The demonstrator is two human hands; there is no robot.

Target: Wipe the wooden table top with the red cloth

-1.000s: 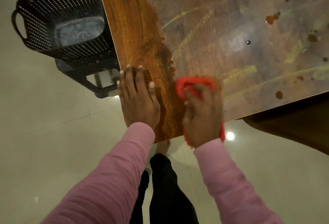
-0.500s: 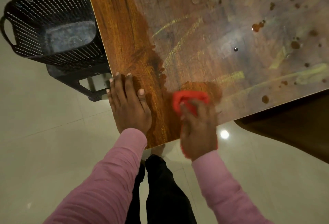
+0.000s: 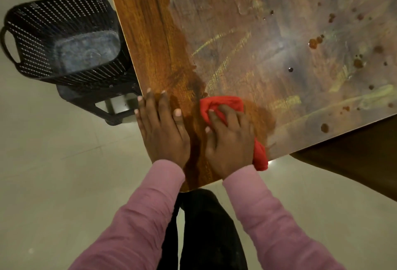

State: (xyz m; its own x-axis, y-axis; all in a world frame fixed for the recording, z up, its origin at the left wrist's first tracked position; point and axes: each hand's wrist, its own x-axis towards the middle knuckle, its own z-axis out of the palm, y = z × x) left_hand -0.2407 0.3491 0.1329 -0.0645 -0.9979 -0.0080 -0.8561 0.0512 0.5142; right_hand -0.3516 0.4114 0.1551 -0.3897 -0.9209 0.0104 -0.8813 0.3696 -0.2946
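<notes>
The wooden table top (image 3: pixel 247 40) fills the upper right, its near corner pointing at me. Most of it is dull with smears, yellowish streaks and brown spots; a strip along its left edge shows clean wood grain. My right hand (image 3: pixel 231 138) presses the bunched red cloth (image 3: pixel 223 103) onto the table near the corner, fingers curled over it, with a tail of cloth showing past the wrist. My left hand (image 3: pixel 163 129) lies flat on the clean strip at the table's left edge, fingers straight.
A black perforated plastic basket (image 3: pixel 45 25) sits on a dark stool (image 3: pixel 103 106) just left of the table. Pale tiled floor (image 3: pixel 53 173) surrounds the table. My dark trousers show below the corner. A dark wooden surface (image 3: pixel 354 166) lies under the table's right edge.
My right hand has pushed the cloth forward onto the table from the near edge, leaving a darker wiped patch beside it. My left hand has stayed flat in the same spot.
</notes>
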